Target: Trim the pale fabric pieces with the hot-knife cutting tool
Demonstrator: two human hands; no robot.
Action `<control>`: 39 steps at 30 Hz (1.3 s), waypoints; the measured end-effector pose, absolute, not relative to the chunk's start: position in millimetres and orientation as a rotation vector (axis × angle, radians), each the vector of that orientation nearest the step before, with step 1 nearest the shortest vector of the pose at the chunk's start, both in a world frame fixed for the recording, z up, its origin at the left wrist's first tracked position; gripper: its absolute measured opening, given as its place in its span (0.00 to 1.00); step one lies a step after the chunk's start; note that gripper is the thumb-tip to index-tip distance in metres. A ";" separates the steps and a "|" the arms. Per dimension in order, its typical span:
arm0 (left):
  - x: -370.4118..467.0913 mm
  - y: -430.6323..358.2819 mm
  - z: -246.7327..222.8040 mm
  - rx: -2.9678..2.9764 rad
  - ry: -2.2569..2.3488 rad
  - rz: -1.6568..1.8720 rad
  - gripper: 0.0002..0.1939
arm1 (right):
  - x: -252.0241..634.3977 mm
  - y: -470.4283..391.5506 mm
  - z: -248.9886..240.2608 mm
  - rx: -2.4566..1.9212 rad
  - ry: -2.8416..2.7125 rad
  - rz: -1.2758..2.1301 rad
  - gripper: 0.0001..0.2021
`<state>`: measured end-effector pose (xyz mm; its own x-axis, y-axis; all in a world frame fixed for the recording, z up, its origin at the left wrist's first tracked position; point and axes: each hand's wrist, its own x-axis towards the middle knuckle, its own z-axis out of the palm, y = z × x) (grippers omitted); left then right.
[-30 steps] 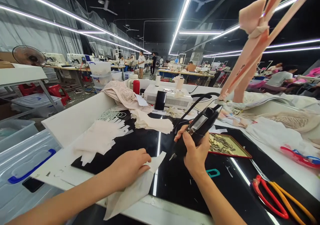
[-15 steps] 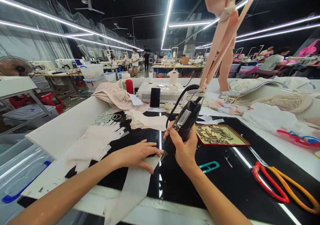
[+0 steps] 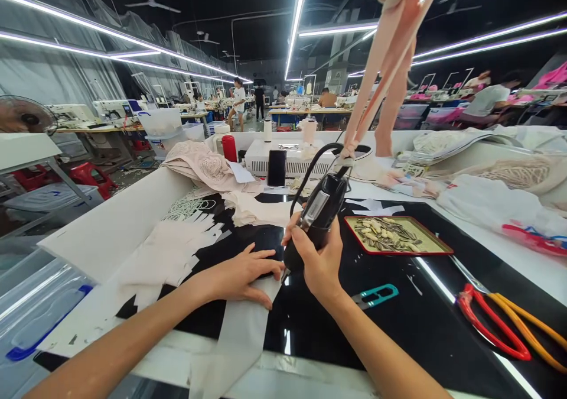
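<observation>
My right hand (image 3: 319, 257) is wrapped round a black hand-held tool (image 3: 319, 210) with a metal plate on its side. Its cable and pink straps (image 3: 385, 68) rise from its top end. Palm down, my left hand (image 3: 248, 276) lies with fingers spread on a strip of pale fabric (image 3: 243, 334), which hangs over the table's front edge. The tool's lower end is close beside my left fingertips, at the strip's far end. Where exactly it meets the fabric is too small to tell.
A tray of seeds and peanuts (image 3: 394, 234), teal snips (image 3: 378, 295) and red-and-orange scissors (image 3: 496, 322) lie to the right. Pale cut pieces (image 3: 163, 251) are stacked left. A phone (image 3: 277, 168) stands before a white box (image 3: 252, 158). People are at far benches.
The tool and my right hand have moved slightly left and toward me. The view has shifted a little, and the hanging straps have swung left. My left hand stays on the fabric.
</observation>
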<state>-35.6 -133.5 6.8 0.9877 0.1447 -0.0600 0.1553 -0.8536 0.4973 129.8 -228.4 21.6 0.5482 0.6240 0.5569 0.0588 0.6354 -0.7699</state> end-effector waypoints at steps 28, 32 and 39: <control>-31.5 -129.2 7.8 2.553 0.177 -0.088 0.27 | 115.9 -241.9 16.9 -0.762 -0.961 0.460 0.14; -32.2 -127.5 4.1 2.555 0.167 -0.056 0.32 | 111.9 -244.2 14.0 -0.742 -0.974 0.486 0.15; -33.1 -127.0 4.5 2.592 0.133 -0.057 0.39 | 110.2 -244.1 11.8 -0.776 -0.977 0.489 0.14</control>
